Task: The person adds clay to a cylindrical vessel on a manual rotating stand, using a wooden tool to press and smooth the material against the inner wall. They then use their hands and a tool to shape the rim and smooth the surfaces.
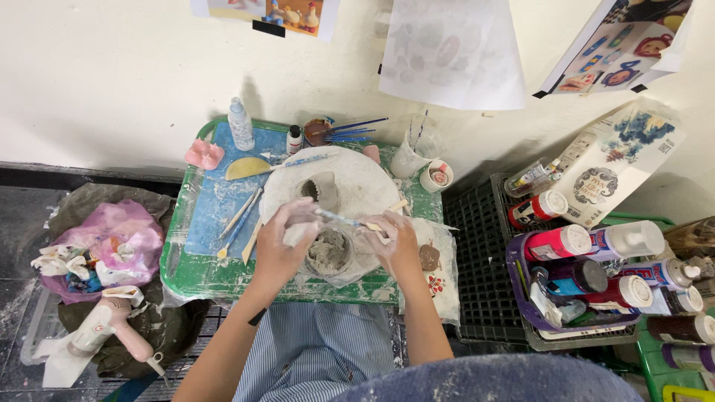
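My left hand (281,242), smeared with pale clay, is closed on a lump of clay and rests at the left rim of a small bowl of grey clay (329,253). My right hand (390,240) pinches a thin blue-handled tool (337,217) that lies across the bowl's far side. Beyond the bowl, a small grey clay cup (322,190) stands on a round white board (359,186). All of this sits on a green tray (195,274) with a blue mat.
Wooden modelling sticks (240,217), a yellow scraper (246,168), a water bottle (240,123) and brush cups lie on the tray. Left: a pink bag (112,238) and a hair dryer (104,327). Right: a black crate (477,246) and a basket of paint bottles (596,275).
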